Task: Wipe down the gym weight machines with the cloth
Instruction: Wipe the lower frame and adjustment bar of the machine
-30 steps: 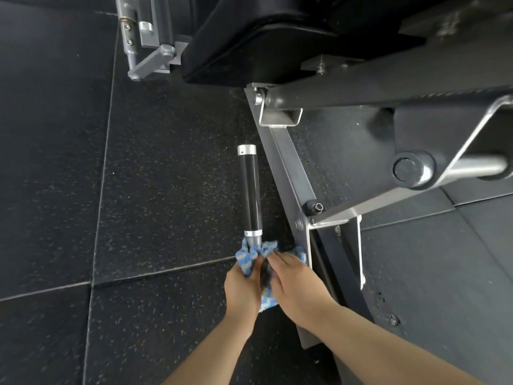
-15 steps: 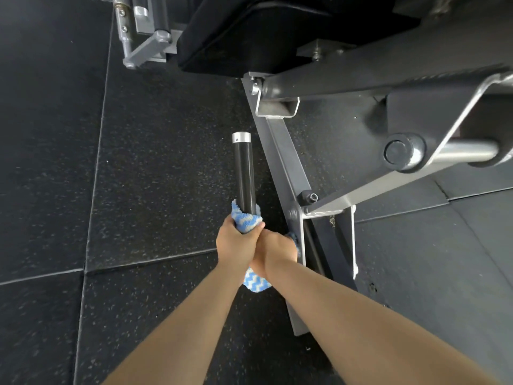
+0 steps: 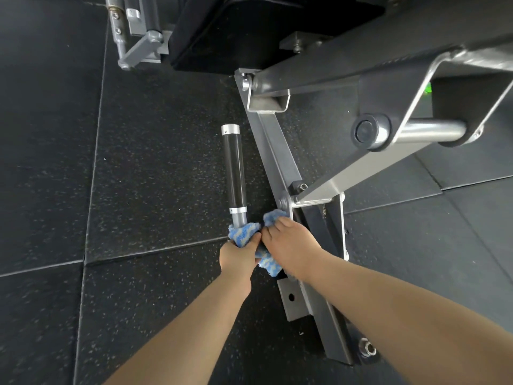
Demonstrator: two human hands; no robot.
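A blue and white patterned cloth (image 3: pixel 244 234) is wrapped round the grey stem at the base of a black handle bar (image 3: pixel 235 168) with silver collars. My left hand (image 3: pixel 238 255) grips the cloth round that stem. My right hand (image 3: pixel 291 245) grips the cloth's other part, with one corner (image 3: pixel 273 216) poking out by the grey frame post (image 3: pixel 277 151). The bar's lower end is hidden under the cloth and my hands.
The machine's grey steel frame (image 3: pixel 361 173) runs up to the right, with a round pivot (image 3: pixel 366 132) and a chrome rod (image 3: pixel 433 130). A black pad (image 3: pixel 236 31) sits at the top. A bolted foot plate (image 3: pixel 297 304) lies below my hands. Black rubber floor tiles (image 3: pixel 152 162) spread to the left.
My hands and the cloth slid back down the bar from its black grip to the grey stem at its base. The right hand has spread off to the right of the left.
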